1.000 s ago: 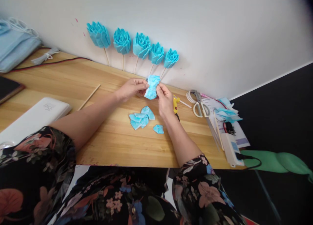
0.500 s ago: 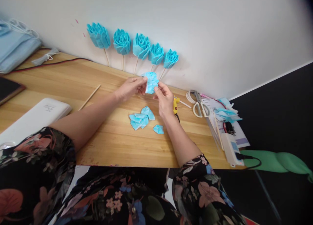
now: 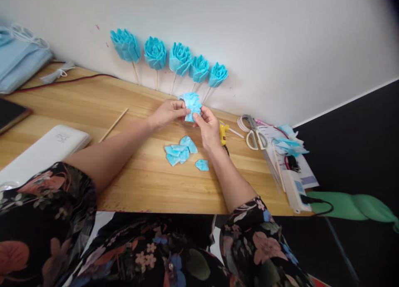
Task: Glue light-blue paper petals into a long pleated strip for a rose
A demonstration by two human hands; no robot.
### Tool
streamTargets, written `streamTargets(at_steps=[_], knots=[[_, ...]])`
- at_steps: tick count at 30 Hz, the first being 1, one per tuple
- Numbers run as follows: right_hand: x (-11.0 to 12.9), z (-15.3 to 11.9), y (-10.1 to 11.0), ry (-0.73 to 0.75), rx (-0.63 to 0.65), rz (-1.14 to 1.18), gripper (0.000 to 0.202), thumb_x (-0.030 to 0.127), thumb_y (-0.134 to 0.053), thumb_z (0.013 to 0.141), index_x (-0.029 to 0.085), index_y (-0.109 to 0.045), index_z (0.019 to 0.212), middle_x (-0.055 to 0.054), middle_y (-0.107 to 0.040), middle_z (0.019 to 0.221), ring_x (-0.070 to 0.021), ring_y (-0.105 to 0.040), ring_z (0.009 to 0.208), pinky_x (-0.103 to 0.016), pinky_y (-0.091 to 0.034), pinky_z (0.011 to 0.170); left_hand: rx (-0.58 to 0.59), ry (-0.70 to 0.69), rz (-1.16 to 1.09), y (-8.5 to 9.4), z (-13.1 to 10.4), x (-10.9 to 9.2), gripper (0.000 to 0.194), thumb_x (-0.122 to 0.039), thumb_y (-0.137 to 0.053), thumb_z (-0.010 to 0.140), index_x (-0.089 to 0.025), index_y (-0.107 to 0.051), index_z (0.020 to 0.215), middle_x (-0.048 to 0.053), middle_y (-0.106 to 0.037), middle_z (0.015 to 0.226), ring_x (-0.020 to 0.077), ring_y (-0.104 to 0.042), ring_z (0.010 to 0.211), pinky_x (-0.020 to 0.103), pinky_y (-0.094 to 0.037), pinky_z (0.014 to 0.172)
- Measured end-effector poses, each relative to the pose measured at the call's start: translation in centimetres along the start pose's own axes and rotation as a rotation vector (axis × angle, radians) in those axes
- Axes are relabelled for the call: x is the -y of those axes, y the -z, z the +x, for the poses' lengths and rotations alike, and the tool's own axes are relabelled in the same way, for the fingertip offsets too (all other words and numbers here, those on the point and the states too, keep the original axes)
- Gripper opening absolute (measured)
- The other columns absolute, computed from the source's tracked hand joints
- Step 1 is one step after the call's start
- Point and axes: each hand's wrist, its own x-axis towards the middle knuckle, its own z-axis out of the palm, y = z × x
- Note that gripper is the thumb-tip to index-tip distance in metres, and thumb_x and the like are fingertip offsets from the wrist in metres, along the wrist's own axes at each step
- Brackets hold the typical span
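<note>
From my remote seat, I find the petal pile [image 3: 179, 153] on the table [image 3: 149, 187]; behind it, the held piece [image 3: 193, 101], then five flowers [image 3: 180, 59] by the wall [image 3: 280, 50]; left, a stick [image 3: 114, 124], then power bank [image 3: 50, 152]; right, glue gun [image 3: 223, 134], then scissors [image 3: 253, 131].

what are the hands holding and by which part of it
A creased light-blue piece: the left hand grips it at its left side, the right hand at its lower right edge.
</note>
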Motion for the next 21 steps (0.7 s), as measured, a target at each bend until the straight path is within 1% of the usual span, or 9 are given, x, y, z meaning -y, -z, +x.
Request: streamTargets(at_steps=[4,9,14,18,21], knots=[[0.05,0.14,0.14,-0.003,0.014,0.013,0.059,0.066,-0.079,0.074,0.028,-0.071,0.120,-0.005,-0.076,0.110,-0.0215,-0.068,0.097,-0.033,-0.057,0.072,0.061,0.035,-0.064,0.08,-0.09,0.04,0.038,-0.044,-0.086,0.076,-0.015,-0.063,0.070,0.001,-0.064,0.067,0.0105,-0.057,0.062,0.022,-0.045,0.064],[0.25,0.05,0.16,-0.025,0.034,0.065,0.059,0.066,-0.078,0.076,0.029,-0.073,0.121,-0.005,-0.076,0.112,-0.0215,-0.068,0.097,-0.032,-0.057,0.069,0.115,0.052,-0.174,0.16,-0.13,0.17,0.046,-0.052,-0.090,0.072,-0.014,-0.065,0.072,0.002,-0.065,0.069,0.0108,-0.060,0.063,0.023,-0.049,0.066],[0.07,0.11,0.32,-0.053,0.007,0.060,0.059,0.068,-0.077,0.076,0.028,-0.073,0.120,-0.005,-0.076,0.119,-0.0216,-0.068,0.101,-0.031,-0.058,0.068,0.068,0.064,-0.202,-0.01,-0.14,0.21,0.046,-0.051,-0.088,0.077,-0.015,-0.062,0.071,0.002,-0.064,0.066,0.0108,-0.060,0.060,0.023,-0.050,0.062],[-0.27,0.17,0.38,-0.047,-0.014,0.072,0.059,0.068,-0.078,0.076,0.029,-0.074,0.119,-0.005,-0.077,0.118,-0.0215,-0.069,0.101,-0.029,-0.059,0.065,0.023,0.076,-0.231,-0.19,-0.12,0.03,0.045,-0.054,-0.083,0.082,-0.015,-0.061,0.074,0.002,-0.064,0.069,0.0119,-0.062,0.060,0.024,-0.052,0.062],[-0.47,0.19,0.40,-0.034,-0.025,0.069,0.060,0.067,-0.078,0.076,0.028,-0.073,0.122,-0.005,-0.076,0.116,-0.0215,-0.069,0.102,-0.029,-0.059,0.065,0.032,0.076,-0.193,-0.16,-0.07,0.04,0.044,-0.051,-0.086,0.080,-0.016,-0.059,0.073,0.000,-0.063,0.065,0.0113,-0.061,0.058,0.022,-0.049,0.059]])
